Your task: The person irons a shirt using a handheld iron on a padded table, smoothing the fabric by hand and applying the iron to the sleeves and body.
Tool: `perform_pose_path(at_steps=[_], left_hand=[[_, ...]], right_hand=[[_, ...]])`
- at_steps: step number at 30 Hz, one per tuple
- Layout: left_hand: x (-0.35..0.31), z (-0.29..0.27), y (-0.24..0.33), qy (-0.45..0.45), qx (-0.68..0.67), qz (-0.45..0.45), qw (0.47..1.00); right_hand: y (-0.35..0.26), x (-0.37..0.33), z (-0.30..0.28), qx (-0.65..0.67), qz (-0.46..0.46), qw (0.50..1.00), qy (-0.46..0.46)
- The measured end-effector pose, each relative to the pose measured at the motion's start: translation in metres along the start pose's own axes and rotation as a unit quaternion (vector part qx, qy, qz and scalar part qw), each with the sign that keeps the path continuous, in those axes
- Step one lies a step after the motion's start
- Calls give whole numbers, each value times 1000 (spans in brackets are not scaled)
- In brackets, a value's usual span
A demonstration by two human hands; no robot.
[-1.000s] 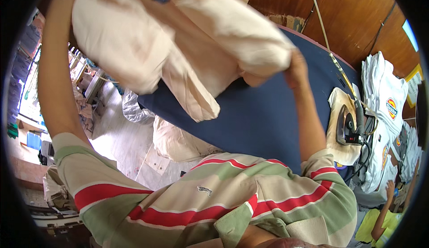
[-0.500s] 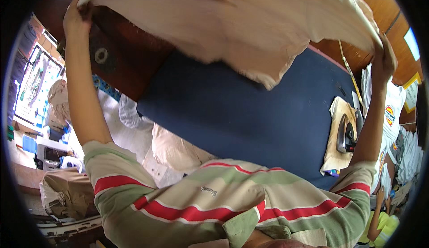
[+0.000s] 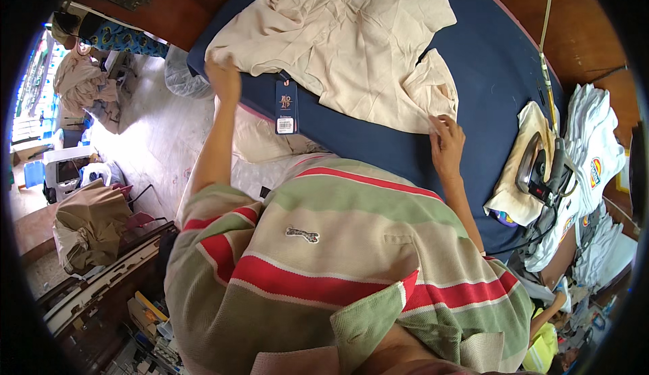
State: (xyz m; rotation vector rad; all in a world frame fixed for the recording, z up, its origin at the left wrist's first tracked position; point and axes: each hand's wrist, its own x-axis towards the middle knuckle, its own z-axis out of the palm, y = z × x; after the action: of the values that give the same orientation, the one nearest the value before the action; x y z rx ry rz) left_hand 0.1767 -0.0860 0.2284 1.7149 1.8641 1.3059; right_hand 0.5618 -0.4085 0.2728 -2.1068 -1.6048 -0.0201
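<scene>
A wrinkled cream short-sleeved shirt [image 3: 351, 43] lies across the dark blue padded ironing table [image 3: 399, 148]. Its dark blue swing tag [image 3: 286, 108] hangs over the table's near edge. At the left edge of the cloth is my left hand [image 3: 223, 77], its fingers blurred by motion, so its grip is not clear. My right hand [image 3: 447, 146] pinches the shirt's near right corner between thumb and fingers. To the right, an iron [image 3: 531, 165] rests on a scorched cream pad [image 3: 507, 187], apart from both hands.
White shirts [image 3: 591, 138] are stacked beyond the iron, and a cord [image 3: 546, 23] runs up from that side. Wooden panelling [image 3: 598, 23] borders the table. Bundled cloth [image 3: 88, 87] and a brown bag [image 3: 88, 226] stand at left. Another person's yellow-green sleeve [image 3: 541, 351] shows at lower right.
The shirt, held up and spread between both raised hands before, now lies on the table. Both hands have come down and nearer to me; the swing tag has come into view.
</scene>
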Motion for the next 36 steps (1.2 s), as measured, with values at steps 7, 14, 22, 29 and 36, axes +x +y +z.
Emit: perform_pose_path(at_steps=[7, 14, 22, 29, 36], left_hand=[[-159, -34, 62, -226, 223, 335, 887], [-158, -72, 36, -167, 319, 151, 921], [-47, -17, 76, -204, 327, -91, 918], [-34, -9, 51, -46, 19, -39, 998], [-80, -36, 45, -14, 159, 163, 974]], right_hand=[[51, 41, 21, 30, 40, 996, 78], [83, 57, 38, 172, 182, 968, 29], [70, 69, 43, 9, 121, 991, 64], [75, 62, 51, 14, 136, 987, 84], [68, 62, 53, 11, 149, 985, 82]])
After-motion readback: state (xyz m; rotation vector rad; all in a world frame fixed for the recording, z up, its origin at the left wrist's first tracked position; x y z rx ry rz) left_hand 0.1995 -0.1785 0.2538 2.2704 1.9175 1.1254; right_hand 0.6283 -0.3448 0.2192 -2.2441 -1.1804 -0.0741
